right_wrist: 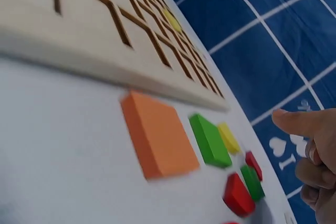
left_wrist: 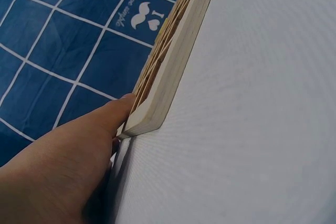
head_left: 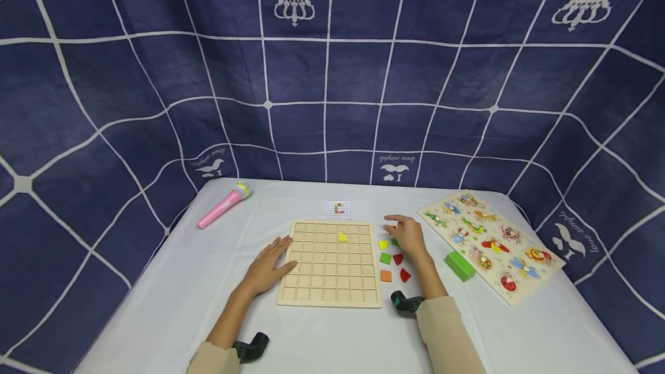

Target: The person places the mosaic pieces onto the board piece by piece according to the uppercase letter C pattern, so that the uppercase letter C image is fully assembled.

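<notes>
A wooden grid board (head_left: 327,305) lies on the table, with one yellow piece (head_left: 343,237) in a cell of an upper row. My left hand (head_left: 267,264) rests at the board's left edge, fingers extended, thumb on the rim. To the right of the board, my right hand (head_left: 408,236) hovers over small loose pieces, thumb and forefinger apart, nothing seen between them. Below and beside it lie an orange square (right_wrist: 160,137), a light green square (right_wrist: 210,140), a yellow piece (right_wrist: 229,138), a dark green piece (right_wrist: 252,182) and several red pieces (right_wrist: 238,195).
A small pattern card (head_left: 339,209) lies behind the board. Toward the back left is a pink toy microphone (head_left: 224,206). On the right are a green block (head_left: 459,266) and a picture puzzle board (head_left: 490,241). A dark blue checked curtain (head_left: 358,74) surrounds the white table (head_left: 332,339).
</notes>
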### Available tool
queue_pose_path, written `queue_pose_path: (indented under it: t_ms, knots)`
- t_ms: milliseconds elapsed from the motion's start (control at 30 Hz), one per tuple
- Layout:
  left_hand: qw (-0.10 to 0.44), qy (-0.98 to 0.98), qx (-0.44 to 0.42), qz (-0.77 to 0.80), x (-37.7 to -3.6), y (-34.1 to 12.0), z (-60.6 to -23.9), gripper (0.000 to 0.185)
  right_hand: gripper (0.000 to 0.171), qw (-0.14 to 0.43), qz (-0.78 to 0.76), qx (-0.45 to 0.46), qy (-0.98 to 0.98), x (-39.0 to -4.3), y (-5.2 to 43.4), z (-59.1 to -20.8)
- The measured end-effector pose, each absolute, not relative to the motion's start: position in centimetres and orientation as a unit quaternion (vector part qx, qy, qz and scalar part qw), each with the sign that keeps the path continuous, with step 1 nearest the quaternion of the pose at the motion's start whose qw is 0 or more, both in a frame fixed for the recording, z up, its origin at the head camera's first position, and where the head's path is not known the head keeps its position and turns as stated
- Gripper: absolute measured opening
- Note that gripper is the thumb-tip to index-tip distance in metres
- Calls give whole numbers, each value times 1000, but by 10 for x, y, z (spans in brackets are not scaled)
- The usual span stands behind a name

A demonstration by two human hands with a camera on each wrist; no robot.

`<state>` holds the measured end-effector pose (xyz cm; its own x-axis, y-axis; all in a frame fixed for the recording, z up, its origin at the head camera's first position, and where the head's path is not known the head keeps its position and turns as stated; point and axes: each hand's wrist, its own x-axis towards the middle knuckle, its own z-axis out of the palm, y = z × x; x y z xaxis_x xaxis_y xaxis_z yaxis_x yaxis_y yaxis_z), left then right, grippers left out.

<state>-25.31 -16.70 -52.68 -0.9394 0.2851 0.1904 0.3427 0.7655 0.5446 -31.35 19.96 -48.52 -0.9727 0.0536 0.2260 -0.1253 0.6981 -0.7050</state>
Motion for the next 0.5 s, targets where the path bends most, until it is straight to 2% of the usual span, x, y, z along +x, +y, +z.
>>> queue_pose_path:
  t_ms: [500]
  knots:
    - [46, -938, -168, -299, -254, -168, -527, 68, 25, 37, 392, 27, -919, -325, 237, -506]
